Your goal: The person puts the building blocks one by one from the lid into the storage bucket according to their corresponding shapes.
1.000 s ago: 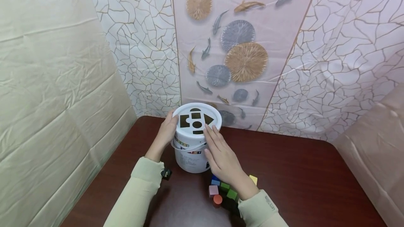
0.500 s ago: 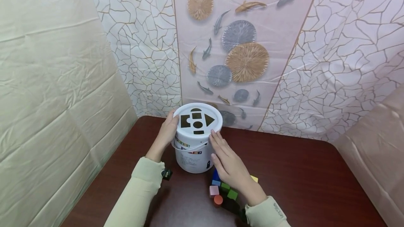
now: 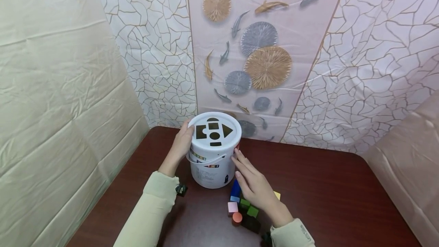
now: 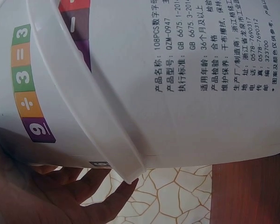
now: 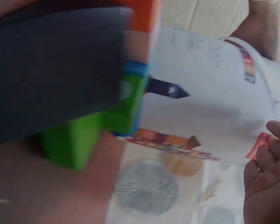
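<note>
A white lidded bucket [image 3: 207, 178] stands on the table, its lid [image 3: 228, 144] cut with several shaped holes. My left hand [image 3: 181, 144] holds the bucket's left side near the rim. In the left wrist view, its fingers [image 4: 95, 186] curve along the wall by the white carrying handle [image 4: 91, 100]. My right hand [image 3: 255, 190] extends toward the bucket's right side, fingers straight, fingertips close to the wall below the rim. Beneath that hand lie a blue block [image 3: 235, 189], a pink block [image 3: 232, 207], green blocks [image 3: 252, 211] and an orange-red cylinder [image 3: 237, 218].
A dark block [image 3: 251, 223] lies by the right sleeve, and a yellow block [image 3: 277, 195] shows behind the right wrist. Patterned fabric [image 3: 164, 48] hangs behind the dark red table [image 3: 308, 186], with cream fabric [image 3: 68, 87] at the left.
My right hand has moved off the lid's front edge, down and to the right along the bucket's side. The left hand and the bucket stay put. More of the blue block shows.
</note>
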Available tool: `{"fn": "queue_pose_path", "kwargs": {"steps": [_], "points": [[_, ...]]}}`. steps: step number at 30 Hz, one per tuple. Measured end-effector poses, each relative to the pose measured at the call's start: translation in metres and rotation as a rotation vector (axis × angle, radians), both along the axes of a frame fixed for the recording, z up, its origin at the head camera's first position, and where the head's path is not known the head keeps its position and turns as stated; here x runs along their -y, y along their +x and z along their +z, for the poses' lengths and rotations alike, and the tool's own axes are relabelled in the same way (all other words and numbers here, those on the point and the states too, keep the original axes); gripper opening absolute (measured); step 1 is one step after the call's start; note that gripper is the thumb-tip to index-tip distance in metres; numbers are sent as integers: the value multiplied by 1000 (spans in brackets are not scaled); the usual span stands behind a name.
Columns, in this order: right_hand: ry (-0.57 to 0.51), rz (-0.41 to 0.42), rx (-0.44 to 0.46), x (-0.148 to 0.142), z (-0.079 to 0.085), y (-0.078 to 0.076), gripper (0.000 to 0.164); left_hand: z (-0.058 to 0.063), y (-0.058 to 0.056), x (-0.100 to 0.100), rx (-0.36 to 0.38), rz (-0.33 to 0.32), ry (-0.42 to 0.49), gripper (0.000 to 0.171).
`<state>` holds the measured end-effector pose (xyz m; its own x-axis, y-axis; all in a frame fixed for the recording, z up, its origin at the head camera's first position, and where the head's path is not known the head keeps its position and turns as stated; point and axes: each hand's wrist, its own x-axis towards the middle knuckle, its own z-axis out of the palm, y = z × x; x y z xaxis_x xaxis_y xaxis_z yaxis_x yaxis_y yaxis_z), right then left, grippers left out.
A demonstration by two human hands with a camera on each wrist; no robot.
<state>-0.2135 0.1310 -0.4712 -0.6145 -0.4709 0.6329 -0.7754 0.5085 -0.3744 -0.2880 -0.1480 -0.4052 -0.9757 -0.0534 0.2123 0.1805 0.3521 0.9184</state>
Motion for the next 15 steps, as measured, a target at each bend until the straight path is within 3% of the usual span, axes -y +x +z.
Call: {"fn": "queue_pose_path", "kwargs": {"steps": [7,15], "points": [[29,-52,190,-10,-30,-2,44,-2,0,0,1,-4,-3,49],[76,6,370,-16,-52,-8,38,-2,-3,-1,1,2,-3,49]]}}
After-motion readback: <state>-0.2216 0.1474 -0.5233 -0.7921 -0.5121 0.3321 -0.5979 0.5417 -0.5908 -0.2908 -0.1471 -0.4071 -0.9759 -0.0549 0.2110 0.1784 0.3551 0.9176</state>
